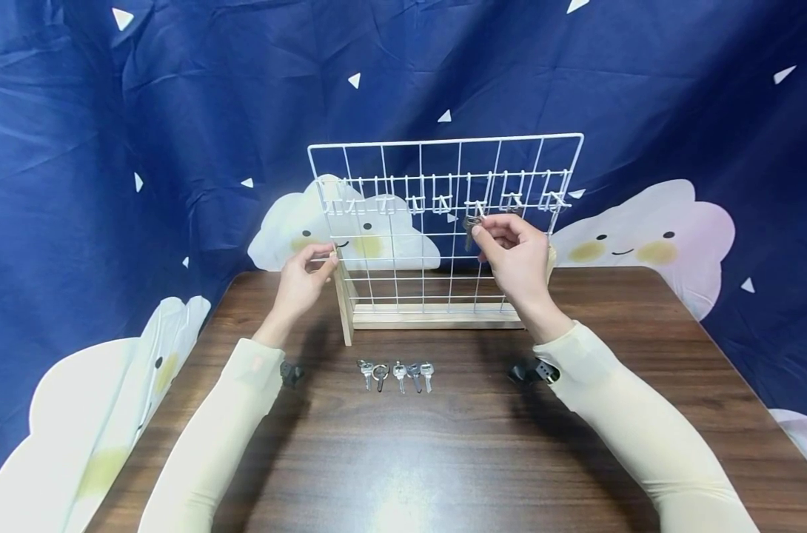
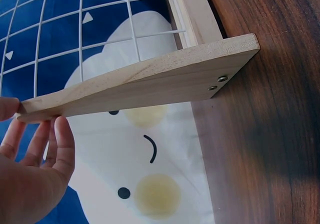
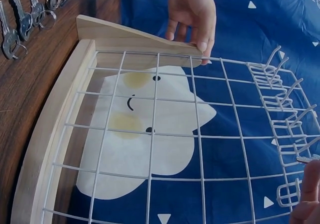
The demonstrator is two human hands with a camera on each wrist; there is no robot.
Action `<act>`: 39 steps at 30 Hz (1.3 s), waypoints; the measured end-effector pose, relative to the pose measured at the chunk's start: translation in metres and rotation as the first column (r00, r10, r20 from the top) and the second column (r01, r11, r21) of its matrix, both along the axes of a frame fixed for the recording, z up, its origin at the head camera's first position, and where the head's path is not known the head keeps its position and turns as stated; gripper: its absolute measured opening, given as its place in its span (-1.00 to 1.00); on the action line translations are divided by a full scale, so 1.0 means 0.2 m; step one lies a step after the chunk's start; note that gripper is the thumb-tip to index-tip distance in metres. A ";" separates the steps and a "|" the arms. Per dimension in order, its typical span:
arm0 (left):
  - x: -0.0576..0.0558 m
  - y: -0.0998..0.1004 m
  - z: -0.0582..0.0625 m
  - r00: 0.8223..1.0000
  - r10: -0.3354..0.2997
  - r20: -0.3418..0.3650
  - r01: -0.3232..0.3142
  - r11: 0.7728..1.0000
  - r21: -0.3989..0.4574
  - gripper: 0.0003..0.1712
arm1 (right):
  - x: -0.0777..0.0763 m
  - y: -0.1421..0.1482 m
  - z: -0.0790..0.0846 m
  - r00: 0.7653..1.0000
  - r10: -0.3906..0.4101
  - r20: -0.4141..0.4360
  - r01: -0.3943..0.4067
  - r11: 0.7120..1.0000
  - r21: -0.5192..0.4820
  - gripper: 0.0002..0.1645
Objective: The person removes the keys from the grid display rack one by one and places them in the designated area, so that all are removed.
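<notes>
My left hand [image 1: 303, 277] pinches the upper end of the wooden side piece [image 2: 135, 84] of a rack, thumb on one side and fingers on the other. A white wire grid [image 1: 443, 141] stands upright in that wooden frame, with a row of white hooks along its upper part. Over at the right part of the row, my right hand [image 1: 520, 255] holds a key [image 1: 469, 240] between thumb and fingers, just below a hook [image 1: 477, 205]. Whether its ring is on the hook cannot be told. The right wrist view shows only part of this hand at its edge.
Several keys [image 1: 400, 376] with rings lie in a row on the brown wooden table [image 1: 310, 459], in front of the rack. A wooden crossbar [image 1: 437, 318] joins the rack's base. Behind hangs a dark blue cloth [image 1: 210, 111] with cloud prints.
</notes>
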State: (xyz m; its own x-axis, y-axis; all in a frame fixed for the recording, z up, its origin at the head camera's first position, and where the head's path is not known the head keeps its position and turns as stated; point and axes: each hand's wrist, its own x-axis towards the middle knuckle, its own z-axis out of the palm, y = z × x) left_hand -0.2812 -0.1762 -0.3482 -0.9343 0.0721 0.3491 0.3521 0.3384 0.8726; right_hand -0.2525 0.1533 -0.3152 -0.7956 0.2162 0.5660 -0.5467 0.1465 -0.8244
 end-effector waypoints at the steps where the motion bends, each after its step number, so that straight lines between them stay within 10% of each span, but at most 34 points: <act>1: 0.00 0.00 0.00 1.000 -0.001 0.000 0.001 1.000 0.001 -0.60 | 0.01 0.00 0.00 1.000 -0.008 -0.003 0.008 1.000 0.008 -0.79; 39: -0.01 0.00 0.00 1.000 -0.002 -0.003 0.002 1.000 -0.002 -0.58 | 0.16 0.04 -0.04 0.998 0.068 0.009 -0.068 0.997 0.046 -0.78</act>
State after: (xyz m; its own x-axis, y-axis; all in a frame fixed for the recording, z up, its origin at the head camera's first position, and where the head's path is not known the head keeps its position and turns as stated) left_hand -0.2825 -0.1765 -0.3488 -0.9331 0.0744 0.3519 0.3555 0.3396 0.8708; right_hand -0.2212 0.1615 -0.3236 -0.8115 0.1354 0.5684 -0.5508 0.1473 -0.8215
